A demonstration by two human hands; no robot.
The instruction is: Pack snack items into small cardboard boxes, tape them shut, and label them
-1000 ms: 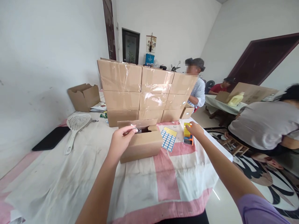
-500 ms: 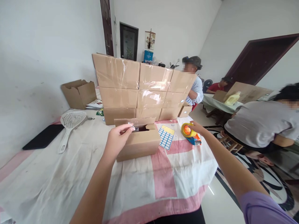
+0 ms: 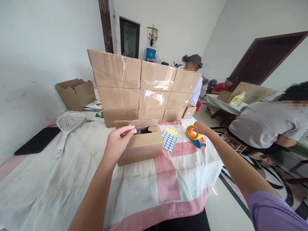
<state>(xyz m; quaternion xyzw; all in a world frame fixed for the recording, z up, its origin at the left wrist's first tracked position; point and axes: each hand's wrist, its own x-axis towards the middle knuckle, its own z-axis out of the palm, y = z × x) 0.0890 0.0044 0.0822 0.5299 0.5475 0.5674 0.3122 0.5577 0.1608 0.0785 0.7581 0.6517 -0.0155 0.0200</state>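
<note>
An open cardboard box (image 3: pixel 141 146) stands on the cloth-covered table in front of me, its back flap raised and its inside mostly hidden. At the box's left top edge, my left hand (image 3: pixel 120 138) pinches a small white piece (image 3: pixel 133 129), too small to name surely. My right hand (image 3: pixel 201 127) grips a tape dispenser (image 3: pixel 198 142) by its yellow tape roll (image 3: pixel 188 134); the dispenser has orange and blue parts and rests on or just above the table. Between box and dispenser lies a sheet of blue-edged labels (image 3: pixel 170 141).
Behind the box rises a wall of taped cartons (image 3: pixel 154 83). A white slotted scoop (image 3: pixel 68 123), a black tablet-like slab (image 3: pixel 38 141) and another open carton (image 3: pixel 77 94) are at the left. Co-workers sit around, one in grey (image 3: pixel 260 122) at the right.
The view has shifted slightly, so most things sit a little further left. Both hands keep their holds, the left on the white piece and the right on the tape dispenser.
</note>
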